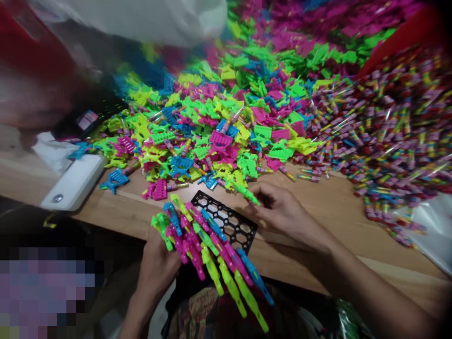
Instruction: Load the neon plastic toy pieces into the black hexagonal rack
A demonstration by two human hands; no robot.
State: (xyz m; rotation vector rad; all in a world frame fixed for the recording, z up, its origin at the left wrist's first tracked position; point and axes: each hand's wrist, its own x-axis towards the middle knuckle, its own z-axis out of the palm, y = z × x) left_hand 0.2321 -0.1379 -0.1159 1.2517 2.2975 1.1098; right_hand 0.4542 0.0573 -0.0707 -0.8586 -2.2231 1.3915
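Note:
My left hand [158, 254] is closed at the left end of a thick bundle of plastic toy pieces [212, 249] in pink, yellow, blue and green; its fingers are largely hidden behind them. The pieces fan out toward me, over the table's near edge. Partly behind the bundle lies a black tray with honeycomb holes [229, 219], and I cannot tell whether the bundle rests in it. To the right, my right hand [282, 212] pinches a single green toy piece [248, 194] between thumb and fingers, just above the tray's far right side.
A large heap of similar toy pieces [212, 122] spreads across the wooden table [339, 202]. Many small candy-like tubes [395, 127] pile up on the right, beside clear plastic film [434, 226]. A white device [76, 181] lies at the left edge. Someone in red [31, 56] is at upper left.

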